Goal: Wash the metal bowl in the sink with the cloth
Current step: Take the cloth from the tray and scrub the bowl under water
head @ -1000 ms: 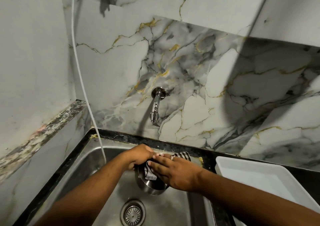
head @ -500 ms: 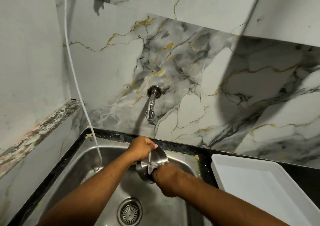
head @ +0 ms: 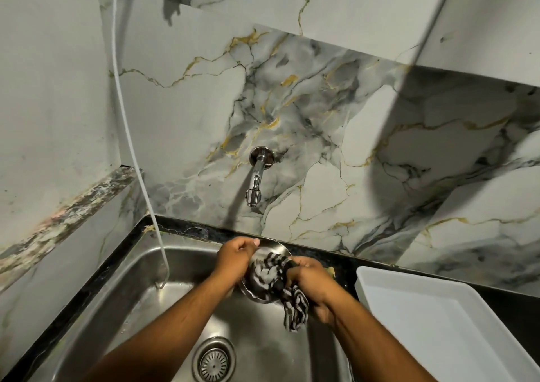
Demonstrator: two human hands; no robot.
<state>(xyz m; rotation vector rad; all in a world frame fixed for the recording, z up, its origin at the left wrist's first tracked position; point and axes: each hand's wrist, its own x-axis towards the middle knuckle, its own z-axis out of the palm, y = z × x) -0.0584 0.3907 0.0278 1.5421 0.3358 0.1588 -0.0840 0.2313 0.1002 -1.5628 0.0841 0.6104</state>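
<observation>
I hold a small metal bowl (head: 274,248) tilted on its side above the steel sink (head: 140,288), its opening facing me. My left hand (head: 235,260) grips the bowl's left rim. My right hand (head: 309,282) is closed on a black-and-white striped cloth (head: 273,273), which is pressed into the bowl's inside. A loose end of the cloth hangs down below my right wrist. The bowl's lower part is partly hidden by the cloth and my hands.
A chrome tap (head: 257,177) juts from the marble wall above the sink, with no water running. A white cord (head: 131,136) hangs into the sink's left side. The drain (head: 214,362) sits below my arms. A white plastic tray (head: 438,323) rests on the dark counter at the right.
The bowl has turned so its opening faces me. My right hand came out from behind it, and the cloth now shows inside the bowl with its end hanging free.
</observation>
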